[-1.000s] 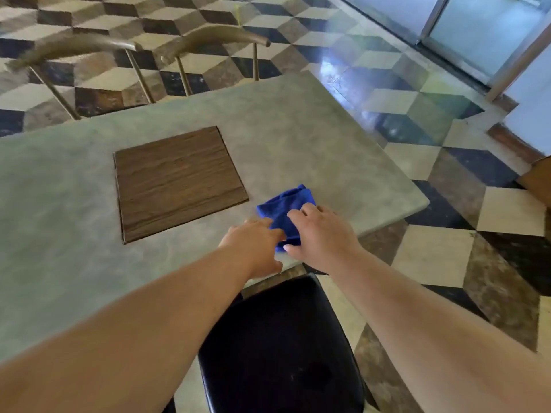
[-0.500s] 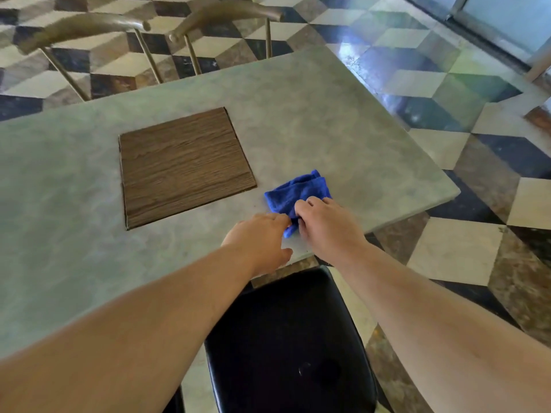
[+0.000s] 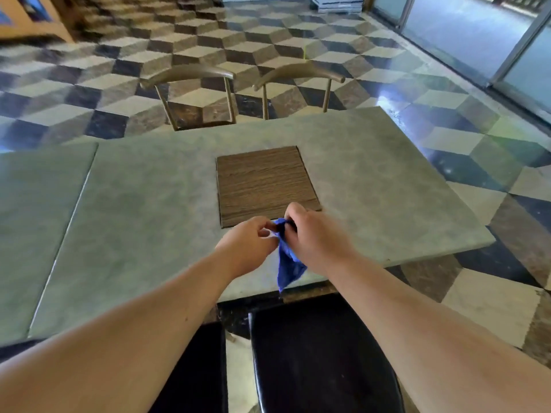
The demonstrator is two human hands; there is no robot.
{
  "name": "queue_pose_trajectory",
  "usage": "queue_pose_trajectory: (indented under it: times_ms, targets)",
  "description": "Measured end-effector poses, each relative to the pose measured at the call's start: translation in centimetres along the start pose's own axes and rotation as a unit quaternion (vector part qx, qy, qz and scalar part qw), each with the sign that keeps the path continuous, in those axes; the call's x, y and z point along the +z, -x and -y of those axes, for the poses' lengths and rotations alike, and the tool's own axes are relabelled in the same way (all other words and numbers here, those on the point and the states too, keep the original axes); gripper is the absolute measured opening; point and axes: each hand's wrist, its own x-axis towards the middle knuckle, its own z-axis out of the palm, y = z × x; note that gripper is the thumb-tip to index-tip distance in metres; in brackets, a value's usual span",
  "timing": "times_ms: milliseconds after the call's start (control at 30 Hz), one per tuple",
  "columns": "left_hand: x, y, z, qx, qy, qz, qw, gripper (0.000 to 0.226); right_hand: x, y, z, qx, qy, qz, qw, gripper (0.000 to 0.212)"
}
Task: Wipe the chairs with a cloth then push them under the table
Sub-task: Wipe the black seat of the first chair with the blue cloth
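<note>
A blue cloth [image 3: 287,263] hangs in the air above the near edge of the grey table [image 3: 143,204]. My right hand [image 3: 316,236] pinches its top corner, and my left hand [image 3: 247,242] touches the same corner with its fingertips. Below my arms a black chair seat [image 3: 316,362] stands close to the table's near edge, and part of a second black seat [image 3: 196,371] shows to its left. Two chairs with curved bronze backrests, one on the left [image 3: 187,74] and one on the right [image 3: 298,73], stand at the table's far side.
A brown wooden square panel [image 3: 265,180] is set into the tabletop just beyond my hands. A seam [image 3: 86,174] splits the table at the left. Patterned cube tiles [image 3: 477,162] cover the floor, and glass doors [image 3: 465,28] run along the back right.
The cloth lay on the table under my hands; now it is lifted off the surface and dangles from my fingers. The camera view has swung left and up.
</note>
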Motion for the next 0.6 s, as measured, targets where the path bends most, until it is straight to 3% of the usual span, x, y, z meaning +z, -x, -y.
queue_pose_trajectory:
  times_ms: [133, 333, 400, 500, 600]
  targets:
    - [-7.3, 5.4, 5.0, 0.008, -0.016, -0.033, 0.999, 0.052, 1.1, -0.2, 10.3, -0.046, -0.026, 0.030, 0.998, 0.008]
    - [-18.3, 13.5, 14.2, 0.025, -0.108, -0.100, 0.989, 0.025, 4.7, -0.2, 26.3, -0.080, -0.017, 0.060, 0.995, 0.005]
    - [-21.5, 15.9, 17.2, 0.032, -0.123, -0.112, 0.985, 0.027, 6.0, -0.3, 30.7, -0.081, -0.010, 0.069, 0.994, 0.005]
    - [-25.6, 18.8, 21.5, 0.033, -0.152, -0.101, 0.983, 0.033, 7.6, -0.4, 36.0, -0.093, 0.002, 0.078, 0.993, 0.008]
    - [-28.5, 20.8, 25.1, 0.046, -0.201, -0.084, 0.975, 0.016, 9.1, -0.3, 39.4, -0.100, 0.015, 0.103, 0.989, 0.009]
